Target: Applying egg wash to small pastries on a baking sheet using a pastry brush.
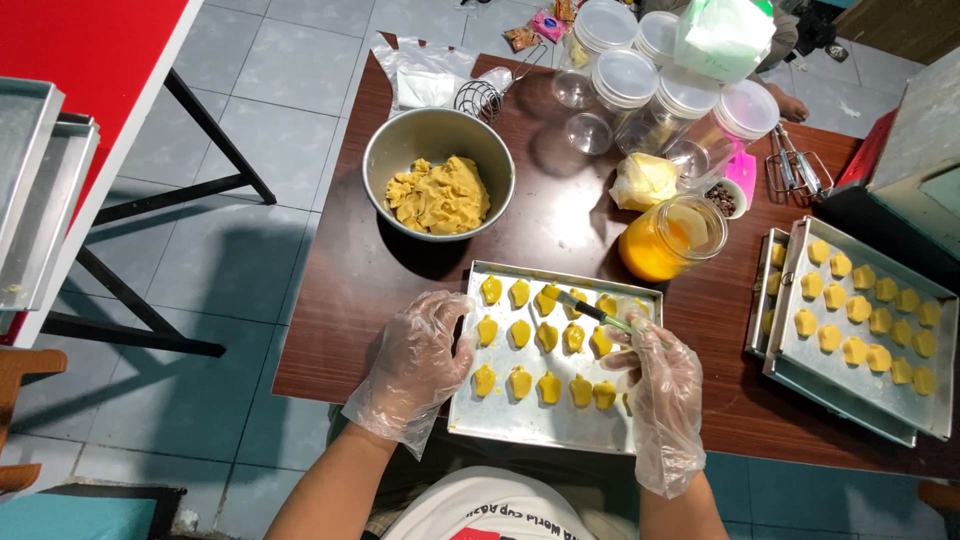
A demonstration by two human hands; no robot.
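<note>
A metal baking tray (520, 425) lies on the brown table in front of me, holding several small yellow shaped dough pieces (520, 334) in rows. My left hand (420, 360), in a clear plastic glove, rests on the tray's left edge. A glove also covers my right hand (660, 385), which holds a thin brush (590, 311) with its tip over the glazed pieces near the tray's upper right. A glass jar of yellow egg wash (665, 243) stands tilted just beyond the tray.
A metal bowl (392, 150) holds yellow dough. Stacked trays (860, 400) with several unglazed pieces lie at the right. Lidded plastic jars (650, 85), a whisk (485, 95), beaters (795, 170) and a butter wrap (645, 180) crowd the far side. A red table (90, 60) stands left.
</note>
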